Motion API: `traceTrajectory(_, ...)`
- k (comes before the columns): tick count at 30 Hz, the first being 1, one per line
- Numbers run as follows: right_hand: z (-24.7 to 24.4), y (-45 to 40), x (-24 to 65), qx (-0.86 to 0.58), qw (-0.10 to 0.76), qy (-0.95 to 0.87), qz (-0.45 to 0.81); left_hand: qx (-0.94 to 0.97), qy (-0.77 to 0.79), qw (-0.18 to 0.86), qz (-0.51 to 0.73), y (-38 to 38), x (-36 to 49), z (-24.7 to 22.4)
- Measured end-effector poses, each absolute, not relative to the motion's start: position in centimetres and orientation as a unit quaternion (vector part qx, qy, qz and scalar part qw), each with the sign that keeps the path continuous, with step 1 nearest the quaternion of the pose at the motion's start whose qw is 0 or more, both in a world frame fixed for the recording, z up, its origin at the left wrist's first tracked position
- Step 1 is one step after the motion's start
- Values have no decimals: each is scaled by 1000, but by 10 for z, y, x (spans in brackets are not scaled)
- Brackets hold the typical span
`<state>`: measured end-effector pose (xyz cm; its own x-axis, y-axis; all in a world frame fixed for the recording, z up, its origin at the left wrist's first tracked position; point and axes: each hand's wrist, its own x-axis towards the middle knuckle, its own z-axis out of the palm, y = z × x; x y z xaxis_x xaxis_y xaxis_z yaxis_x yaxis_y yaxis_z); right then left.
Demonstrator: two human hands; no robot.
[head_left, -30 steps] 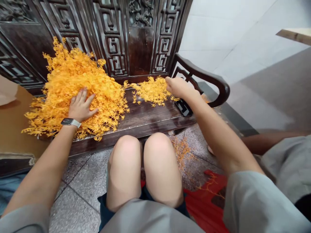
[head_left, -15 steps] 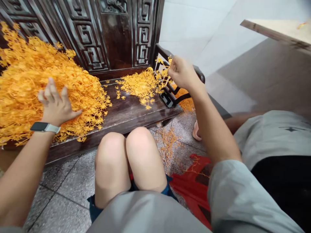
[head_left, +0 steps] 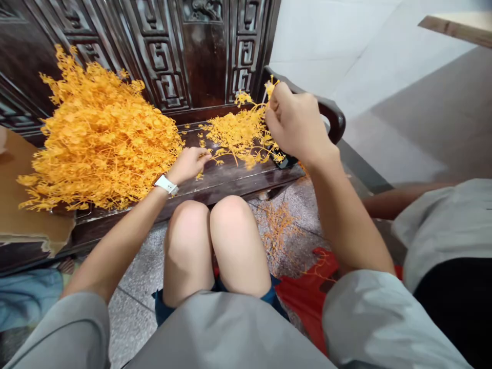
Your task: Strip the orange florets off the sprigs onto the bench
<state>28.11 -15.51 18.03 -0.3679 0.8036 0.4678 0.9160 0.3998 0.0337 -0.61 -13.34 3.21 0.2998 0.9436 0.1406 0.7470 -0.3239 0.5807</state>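
Note:
My right hand (head_left: 294,120) is closed in a fist around thin yellow plastic flower sprigs (head_left: 255,105), above the bench's right end. Lower down, my left hand (head_left: 190,163), with a pale watch strap on its wrist, pinches the end of a yellow sprig between thumb and fingers. A small heap of loose yellow plastic florets (head_left: 232,129) lies on the bench between the two hands. To the left rises a big pile of yellow plastic flower sprigs (head_left: 111,138), beside my left wrist. The exact grip inside my right fist is hidden.
The dark carved wooden bench (head_left: 238,179) has a curved armrest (head_left: 335,118) at right. A torn cardboard piece (head_left: 34,215) stands at left. Orange bits (head_left: 279,225) and a red bag (head_left: 307,297) lie on the floor. Another person's grey clothing (head_left: 442,230) is close by on the right.
My left hand has moved right, off the big pile, and gone from spread fingers to a pinch on a sprig. My right hand stays closed near the armrest. The view has shifted left.

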Motion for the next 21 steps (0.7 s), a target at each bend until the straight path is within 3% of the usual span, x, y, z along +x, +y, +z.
traceTrajectory(3, 169, -149, 305, -565, 127, -793, -190, 792, 547, 153, 224, -135, -29, 21)
traceTrajectory(9, 99, -136, 340, -568, 65, -811, -128, 798, 576, 16, 176, -156, -65, 32)
traceTrajectory(13, 67, -134, 336, -576, 102, -807, -82, 798, 583, -10, 150, -167, -69, 47)
traceTrajectory(18, 66, -132, 310, -577, 196, -792, 27, 808, 587, -38, 32, -181, -62, 55)
traceTrajectory(21, 67, -130, 285, -555, 231, -787, 138, 802, 586, -76, 88, -190, -43, 58)
